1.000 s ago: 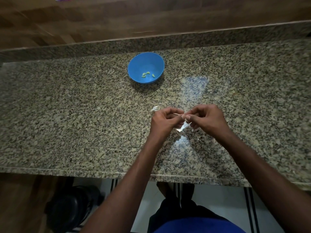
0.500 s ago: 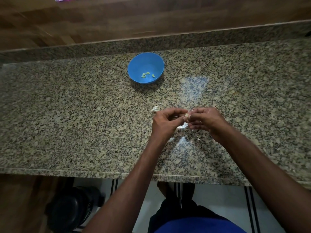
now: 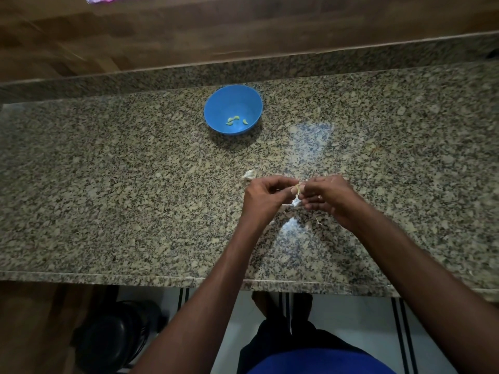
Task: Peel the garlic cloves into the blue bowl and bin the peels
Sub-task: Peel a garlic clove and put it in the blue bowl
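Granite counter (image 3: 108,184): both hands (left (image 3: 266,197), right (image 3: 328,197)) pinch one garlic clove (image 3: 297,190).

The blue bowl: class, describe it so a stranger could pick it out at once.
Start at the speckled granite counter. Towards its back edge, beyond the two hands, stands the blue bowl. It is the only brightly coloured, round thing on the stone, with a few pale green peeled cloves inside.

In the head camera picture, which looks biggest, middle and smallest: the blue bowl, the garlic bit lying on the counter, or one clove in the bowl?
1. Blue bowl
2. Garlic bit on the counter
3. One clove in the bowl

The last two are close, and the garlic bit lies nearer the camera.
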Demonstrator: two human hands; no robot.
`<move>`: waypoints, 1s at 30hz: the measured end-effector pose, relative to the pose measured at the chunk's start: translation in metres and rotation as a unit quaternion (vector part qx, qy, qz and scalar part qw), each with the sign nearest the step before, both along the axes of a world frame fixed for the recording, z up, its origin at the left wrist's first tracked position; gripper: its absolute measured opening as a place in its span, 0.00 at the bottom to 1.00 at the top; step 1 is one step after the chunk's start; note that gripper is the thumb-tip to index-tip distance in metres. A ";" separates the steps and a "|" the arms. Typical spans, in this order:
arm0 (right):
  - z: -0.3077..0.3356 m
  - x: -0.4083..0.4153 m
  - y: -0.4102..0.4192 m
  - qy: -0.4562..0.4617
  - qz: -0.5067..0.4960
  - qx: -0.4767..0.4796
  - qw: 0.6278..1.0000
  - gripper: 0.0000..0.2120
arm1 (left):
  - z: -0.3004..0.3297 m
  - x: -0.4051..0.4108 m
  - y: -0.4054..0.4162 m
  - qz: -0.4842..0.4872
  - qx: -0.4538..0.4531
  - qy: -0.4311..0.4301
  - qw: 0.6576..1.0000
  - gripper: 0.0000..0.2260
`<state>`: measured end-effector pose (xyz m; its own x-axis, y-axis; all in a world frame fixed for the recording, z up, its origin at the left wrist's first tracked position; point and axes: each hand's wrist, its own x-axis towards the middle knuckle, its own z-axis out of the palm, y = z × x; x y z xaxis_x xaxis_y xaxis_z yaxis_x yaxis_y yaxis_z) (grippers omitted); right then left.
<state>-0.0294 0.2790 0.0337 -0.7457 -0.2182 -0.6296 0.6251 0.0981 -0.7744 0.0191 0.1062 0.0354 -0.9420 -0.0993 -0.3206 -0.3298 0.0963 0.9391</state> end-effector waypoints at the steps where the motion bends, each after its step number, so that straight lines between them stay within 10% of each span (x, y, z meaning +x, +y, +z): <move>1: 0.000 0.000 0.000 -0.007 0.004 -0.005 1.000 0.06 | 0.000 0.000 0.000 0.000 0.004 -0.004 1.000 0.07; 22: 0.000 -0.002 0.006 0.025 0.155 -0.008 0.988 0.11 | -0.007 -0.007 -0.013 -0.038 0.020 -0.004 0.999 0.07; 30: -0.005 0.004 -0.002 -0.187 0.012 -0.250 0.950 0.12 | 0.002 -0.011 -0.016 -0.047 0.101 -0.007 0.994 0.08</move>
